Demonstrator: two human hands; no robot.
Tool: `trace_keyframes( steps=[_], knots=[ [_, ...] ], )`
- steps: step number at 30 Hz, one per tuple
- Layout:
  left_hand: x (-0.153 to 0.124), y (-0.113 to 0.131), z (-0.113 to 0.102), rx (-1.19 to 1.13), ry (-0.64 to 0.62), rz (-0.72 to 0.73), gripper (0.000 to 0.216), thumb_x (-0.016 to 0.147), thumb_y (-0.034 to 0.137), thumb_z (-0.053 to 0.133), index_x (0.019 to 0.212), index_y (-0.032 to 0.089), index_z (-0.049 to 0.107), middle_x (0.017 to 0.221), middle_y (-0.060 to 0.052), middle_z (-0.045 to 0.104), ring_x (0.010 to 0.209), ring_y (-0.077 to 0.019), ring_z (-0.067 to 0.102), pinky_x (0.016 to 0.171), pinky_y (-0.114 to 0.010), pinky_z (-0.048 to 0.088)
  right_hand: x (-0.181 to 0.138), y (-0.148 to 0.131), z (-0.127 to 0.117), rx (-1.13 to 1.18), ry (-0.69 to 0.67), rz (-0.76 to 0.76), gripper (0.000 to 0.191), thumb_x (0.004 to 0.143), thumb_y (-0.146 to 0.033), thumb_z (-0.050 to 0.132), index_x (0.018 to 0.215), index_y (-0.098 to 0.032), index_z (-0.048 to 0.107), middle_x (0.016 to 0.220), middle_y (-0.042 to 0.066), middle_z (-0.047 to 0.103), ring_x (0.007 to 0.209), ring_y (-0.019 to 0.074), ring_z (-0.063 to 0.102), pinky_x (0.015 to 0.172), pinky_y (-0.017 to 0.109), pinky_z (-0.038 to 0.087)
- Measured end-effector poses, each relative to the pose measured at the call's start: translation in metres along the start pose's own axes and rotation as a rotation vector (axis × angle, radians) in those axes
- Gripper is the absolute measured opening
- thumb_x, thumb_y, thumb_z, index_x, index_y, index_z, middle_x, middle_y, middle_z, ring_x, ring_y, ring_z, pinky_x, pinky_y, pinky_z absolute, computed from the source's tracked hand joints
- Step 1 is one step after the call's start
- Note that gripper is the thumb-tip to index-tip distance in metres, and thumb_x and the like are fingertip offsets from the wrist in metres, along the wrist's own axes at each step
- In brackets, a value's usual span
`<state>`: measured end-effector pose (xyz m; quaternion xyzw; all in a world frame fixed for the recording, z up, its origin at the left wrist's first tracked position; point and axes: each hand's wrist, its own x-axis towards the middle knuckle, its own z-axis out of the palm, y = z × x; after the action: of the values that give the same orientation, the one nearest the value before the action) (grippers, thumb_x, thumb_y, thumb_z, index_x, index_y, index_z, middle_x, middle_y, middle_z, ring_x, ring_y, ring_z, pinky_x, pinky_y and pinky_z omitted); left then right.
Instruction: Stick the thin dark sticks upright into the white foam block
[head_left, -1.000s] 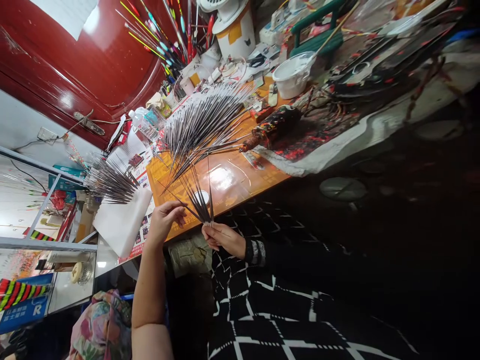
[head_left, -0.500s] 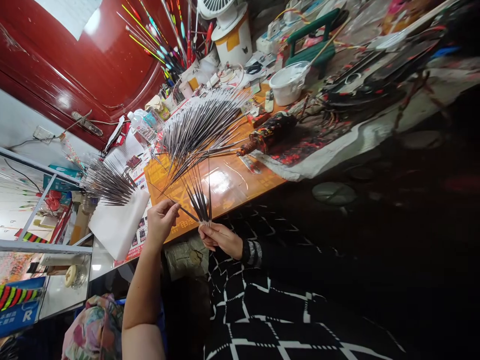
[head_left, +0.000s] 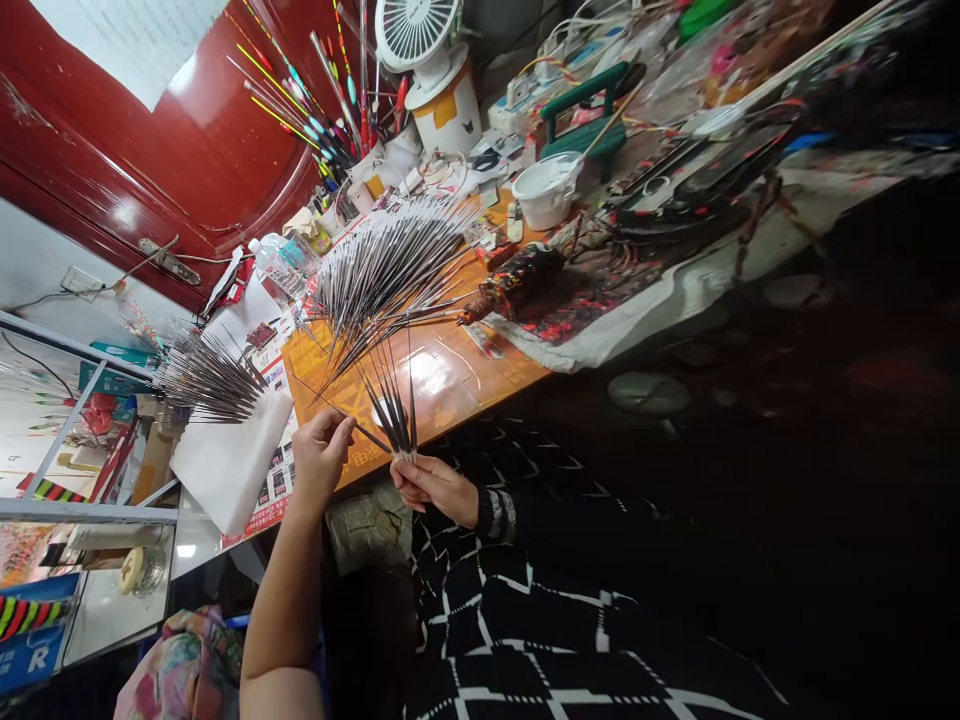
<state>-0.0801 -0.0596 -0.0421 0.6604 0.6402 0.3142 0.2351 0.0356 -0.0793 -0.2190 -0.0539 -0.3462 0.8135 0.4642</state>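
My right hand (head_left: 439, 488) is closed around the lower ends of several slim dark fishing floats (head_left: 399, 428), which fan upward over the table's front edge. Between the thumb and fingers of my left hand (head_left: 321, 455) is the thin stem of one dark fishing float (head_left: 370, 437); its thick end slants toward the bunch at my right fingertips. Beyond the hands lies a big heap of similar grey and dark floats (head_left: 386, 265) on the orange tabletop (head_left: 442, 385). More dark floats (head_left: 217, 385) stand in a white foam block (head_left: 229, 465) at the left.
A white fan (head_left: 418, 30), a white tub (head_left: 546, 190) and a plastic bottle (head_left: 276, 265) stand farther back. Brightly coloured floats (head_left: 300, 100) rise from cups before a red door (head_left: 112, 130). A metal rack (head_left: 82, 510) borders the left side; a paint-stained cloth (head_left: 637, 310) covers the right.
The camera view has shifted a little, so the table's contents sit farther left. Both hands keep nearly the same pose and hold on the floats.
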Motion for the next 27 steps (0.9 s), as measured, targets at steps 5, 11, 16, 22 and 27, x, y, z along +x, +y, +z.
trace_keyframes(
  steps=[5,11,16,22,27],
  knots=[
    [-0.005,-0.010,0.011,-0.060,-0.027,0.031,0.032,0.083,0.048,0.068,0.081,0.017,0.061,0.069,0.001,0.061,0.057,-0.0082,0.054,0.056,-0.020,0.043,-0.003,-0.001,0.000,-0.023,-0.050,0.002,0.049,0.093,-0.060,0.055,0.079,-0.014,0.048,0.052,-0.009,0.026,0.044,0.0035,0.025,0.045,0.019,0.034],
    [-0.021,-0.019,0.036,-0.331,-0.256,-0.132,0.047,0.069,0.046,0.081,0.101,0.016,0.065,0.094,-0.006,0.070,0.080,-0.0153,0.065,0.073,-0.026,0.052,-0.005,0.003,-0.001,0.016,-0.143,0.011,0.049,0.094,-0.059,0.055,0.081,-0.012,0.051,0.053,-0.009,0.027,0.044,0.0037,0.029,0.046,0.019,0.037],
    [-0.040,-0.016,0.055,-0.613,-0.400,-0.287,0.045,0.071,0.043,0.080,0.101,0.013,0.064,0.088,-0.007,0.072,0.080,-0.0169,0.069,0.073,-0.027,0.057,-0.010,0.011,0.001,0.041,-0.165,0.030,0.045,0.091,-0.056,0.061,0.081,-0.014,0.050,0.057,-0.006,0.038,0.045,0.0050,0.039,0.047,0.023,0.044],
    [-0.056,-0.015,0.051,-0.582,-0.499,-0.389,0.048,0.078,0.053,0.070,0.106,0.016,0.057,0.094,-0.007,0.071,0.044,-0.0113,0.060,0.035,-0.022,0.047,-0.019,-0.005,0.012,-0.095,-0.133,0.051,0.045,0.090,-0.057,0.064,0.089,-0.015,0.048,0.063,-0.002,0.056,0.056,0.0108,0.059,0.056,0.024,0.051],
    [-0.062,-0.011,0.048,-0.521,-0.467,-0.249,0.048,0.083,0.058,0.064,0.100,0.014,0.060,0.093,-0.009,0.071,0.045,-0.0082,0.059,0.034,-0.016,0.042,-0.023,-0.022,0.022,-0.188,-0.095,0.075,0.048,0.084,-0.056,0.071,0.084,-0.013,0.050,0.065,0.001,0.061,0.055,0.0077,0.057,0.052,0.019,0.045]
  ],
)
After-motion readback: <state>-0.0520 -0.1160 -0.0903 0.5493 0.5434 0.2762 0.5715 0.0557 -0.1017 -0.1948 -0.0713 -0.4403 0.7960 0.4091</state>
